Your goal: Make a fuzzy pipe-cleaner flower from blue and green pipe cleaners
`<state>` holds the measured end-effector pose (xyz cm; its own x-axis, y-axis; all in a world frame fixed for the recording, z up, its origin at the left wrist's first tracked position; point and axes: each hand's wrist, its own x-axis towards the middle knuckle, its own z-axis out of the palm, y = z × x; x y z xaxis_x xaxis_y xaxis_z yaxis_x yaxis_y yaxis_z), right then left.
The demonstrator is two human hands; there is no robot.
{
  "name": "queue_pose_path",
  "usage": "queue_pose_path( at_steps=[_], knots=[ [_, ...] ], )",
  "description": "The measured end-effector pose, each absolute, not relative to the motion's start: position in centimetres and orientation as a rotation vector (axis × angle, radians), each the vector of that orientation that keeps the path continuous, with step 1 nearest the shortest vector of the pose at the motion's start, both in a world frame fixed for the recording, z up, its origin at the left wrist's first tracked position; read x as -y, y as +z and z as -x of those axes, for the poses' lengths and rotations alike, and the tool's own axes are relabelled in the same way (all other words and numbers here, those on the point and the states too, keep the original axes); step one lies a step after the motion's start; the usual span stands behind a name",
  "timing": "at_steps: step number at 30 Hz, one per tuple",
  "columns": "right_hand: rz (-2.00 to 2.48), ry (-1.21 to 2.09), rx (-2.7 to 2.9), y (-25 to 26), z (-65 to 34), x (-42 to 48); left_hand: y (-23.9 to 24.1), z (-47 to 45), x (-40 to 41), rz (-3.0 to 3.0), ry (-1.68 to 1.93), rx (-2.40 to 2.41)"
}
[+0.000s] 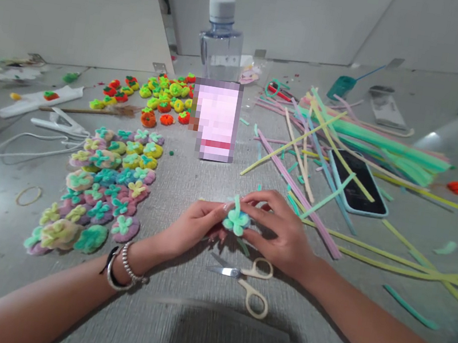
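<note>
Between my two hands is a small mint-green pipe-cleaner flower (237, 220) with a short stem end sticking up. My left hand (199, 222) pinches it from the left, thumb against the petals. From the right, the fingers of my right hand (282, 232) close on its other side. Some bluish fuzz shows behind the petals, mostly covered by my fingers. Just below my hands, a pair of scissors (245, 275) with cream handles lies with its blades apart. Rows of finished pastel pipe-cleaner flowers (110, 176) sit to the left of my left hand.
Loose pipe cleaners (314, 156) spread across the right side, partly over a phone (361, 186). A clear bottle (221, 48) stands at the back behind a blurred-out pink item (220, 118). Orange and yellow fuzzy pieces (167, 95) cluster back left, near a white glue gun (60, 123) with its cord.
</note>
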<state>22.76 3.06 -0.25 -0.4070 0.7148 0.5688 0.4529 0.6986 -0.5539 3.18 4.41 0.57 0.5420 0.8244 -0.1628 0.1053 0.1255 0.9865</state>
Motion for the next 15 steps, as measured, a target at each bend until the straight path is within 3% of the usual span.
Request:
queue_pose_path(
  at_steps=[15],
  knots=[
    [0.966,0.452,1.998,-0.74,-22.49,-3.10,0.36,-3.69,-4.20,-1.251,0.747,-0.884]
  ],
)
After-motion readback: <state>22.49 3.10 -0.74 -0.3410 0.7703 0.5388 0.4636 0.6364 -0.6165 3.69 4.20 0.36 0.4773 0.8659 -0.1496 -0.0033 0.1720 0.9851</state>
